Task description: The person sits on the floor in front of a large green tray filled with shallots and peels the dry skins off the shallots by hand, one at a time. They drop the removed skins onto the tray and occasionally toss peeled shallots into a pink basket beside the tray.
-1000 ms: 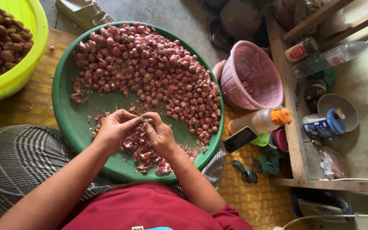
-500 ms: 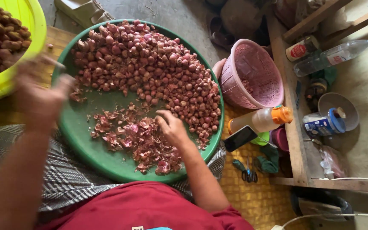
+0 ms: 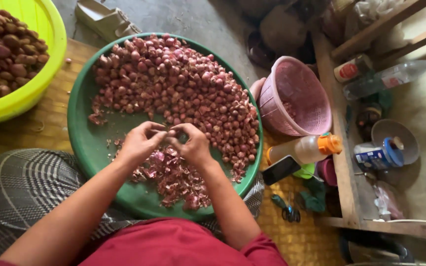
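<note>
Green tray (image 3: 87,143): shallot (image 3: 169,133) btwn 2 grips

Home floor workspace, woven mat (image 3: 50,123), green tray (image 3: 82,138) of shallots, pink basket (image 3: 316,111), wooden shelf (image 3: 343,162)

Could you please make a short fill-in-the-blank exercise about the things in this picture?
1. Both hands, the left hand and the right hand, meet over a round tray whose colour is ____.
2. The heap of small red shallots lies on the ____ side of the tray from the person.
3. The basin at the upper left is ____ in colour.
4. The pink basket stands to the ____ of the tray.

Missing words: green; far; yellow; right
</note>
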